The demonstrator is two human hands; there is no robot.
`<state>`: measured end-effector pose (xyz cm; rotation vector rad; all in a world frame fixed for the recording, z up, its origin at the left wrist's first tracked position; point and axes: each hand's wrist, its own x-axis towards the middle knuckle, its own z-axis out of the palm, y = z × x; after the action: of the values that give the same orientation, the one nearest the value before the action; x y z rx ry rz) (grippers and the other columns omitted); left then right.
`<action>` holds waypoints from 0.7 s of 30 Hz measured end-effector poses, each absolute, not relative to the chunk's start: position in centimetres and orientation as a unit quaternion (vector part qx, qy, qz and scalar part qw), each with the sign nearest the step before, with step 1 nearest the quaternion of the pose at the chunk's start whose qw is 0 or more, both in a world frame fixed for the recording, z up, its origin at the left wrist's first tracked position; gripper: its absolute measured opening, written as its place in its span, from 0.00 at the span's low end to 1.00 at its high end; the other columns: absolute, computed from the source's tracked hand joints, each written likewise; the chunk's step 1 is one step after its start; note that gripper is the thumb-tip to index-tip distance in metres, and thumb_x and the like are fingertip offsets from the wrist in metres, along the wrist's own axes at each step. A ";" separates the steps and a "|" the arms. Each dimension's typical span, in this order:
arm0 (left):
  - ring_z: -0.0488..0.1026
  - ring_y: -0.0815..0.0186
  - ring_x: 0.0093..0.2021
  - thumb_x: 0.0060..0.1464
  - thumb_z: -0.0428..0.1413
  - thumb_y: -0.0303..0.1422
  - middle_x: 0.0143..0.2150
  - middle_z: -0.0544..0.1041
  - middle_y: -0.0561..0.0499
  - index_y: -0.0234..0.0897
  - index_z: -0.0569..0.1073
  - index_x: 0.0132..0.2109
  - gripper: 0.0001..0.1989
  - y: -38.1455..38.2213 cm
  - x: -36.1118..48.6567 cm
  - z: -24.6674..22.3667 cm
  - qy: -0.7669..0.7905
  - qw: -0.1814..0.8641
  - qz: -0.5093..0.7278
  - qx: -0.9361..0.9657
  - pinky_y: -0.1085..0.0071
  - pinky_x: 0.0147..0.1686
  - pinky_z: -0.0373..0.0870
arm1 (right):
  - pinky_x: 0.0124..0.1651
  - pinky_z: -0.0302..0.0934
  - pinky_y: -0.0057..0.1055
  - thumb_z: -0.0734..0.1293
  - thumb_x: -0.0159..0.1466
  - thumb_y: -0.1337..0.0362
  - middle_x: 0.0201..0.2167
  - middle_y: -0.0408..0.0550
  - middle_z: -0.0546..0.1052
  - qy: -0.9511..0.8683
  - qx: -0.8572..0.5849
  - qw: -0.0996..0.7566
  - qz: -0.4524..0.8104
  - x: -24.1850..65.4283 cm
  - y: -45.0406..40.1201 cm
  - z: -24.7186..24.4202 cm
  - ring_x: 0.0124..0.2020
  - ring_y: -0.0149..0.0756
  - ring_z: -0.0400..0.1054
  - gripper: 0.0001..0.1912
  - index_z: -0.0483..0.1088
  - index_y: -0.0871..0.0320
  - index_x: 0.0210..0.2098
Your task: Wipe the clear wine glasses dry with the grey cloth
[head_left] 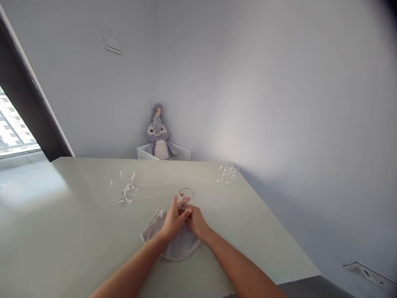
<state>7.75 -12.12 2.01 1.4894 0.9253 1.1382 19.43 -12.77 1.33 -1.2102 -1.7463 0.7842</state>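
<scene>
Head view: a glass (186, 193) is held up near the middle of the table (248, 231), rim up. Its bowl is gripped by the left hand (173, 217), thumb laid across low down; its lower part is closed in by the right hand (195, 219), fingers partly hidden. The hands are pressed together. A cloth (181, 248) is spread under the hands and wrists; whether it is pinched by any finger cannot be told. Two left glasses (125, 201) are stood upright, close together; two right glasses (222, 169) are stood near the far right corner. Behind the table's far edge, a plush toy (161, 149) is seated in a white basket (184, 154).
</scene>
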 end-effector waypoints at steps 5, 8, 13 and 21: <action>0.65 0.64 0.51 0.51 0.51 0.38 0.52 0.68 0.44 0.41 0.51 0.56 0.27 -11.2 7.5 0.6 0.438 0.438 0.478 0.623 0.61 0.52 0.58 | 0.32 0.58 0.27 0.59 0.58 0.59 0.22 0.42 0.72 -0.661 -0.581 0.401 0.254 22.3 -9.5 1.1 0.24 0.33 0.65 0.12 0.70 0.57 0.34; 0.69 0.65 0.46 0.53 0.48 0.37 0.47 0.72 0.44 0.39 0.58 0.52 0.19 -10.5 7.3 -0.2 0.459 0.449 0.476 0.601 0.63 0.47 0.62 | 0.34 0.57 0.27 0.60 0.56 0.59 0.22 0.43 0.72 -0.623 -0.650 0.382 0.209 25.2 -6.6 1.3 0.26 0.34 0.66 0.12 0.71 0.58 0.34; 0.70 0.63 0.44 0.51 0.48 0.34 0.44 0.73 0.49 0.40 0.68 0.42 0.11 -10.4 7.3 -0.4 0.497 0.403 0.418 0.646 0.64 0.45 0.63 | 0.33 0.56 0.27 0.58 0.56 0.62 0.25 0.47 0.73 -0.570 -0.711 0.373 0.172 29.9 -2.7 1.1 0.29 0.35 0.67 0.14 0.70 0.59 0.37; 0.70 0.64 0.38 0.50 0.47 0.32 0.39 0.74 0.50 0.39 0.71 0.39 0.10 -10.4 7.4 0.1 0.512 0.381 0.406 0.654 0.67 0.41 0.64 | 0.31 0.55 0.25 0.58 0.56 0.62 0.27 0.46 0.73 -0.543 -0.737 0.368 0.162 32.1 0.8 0.2 0.30 0.33 0.67 0.13 0.70 0.59 0.34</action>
<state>7.43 -10.45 0.05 1.6688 1.3062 1.0371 32.10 0.77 0.17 -1.8936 -1.3957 0.4160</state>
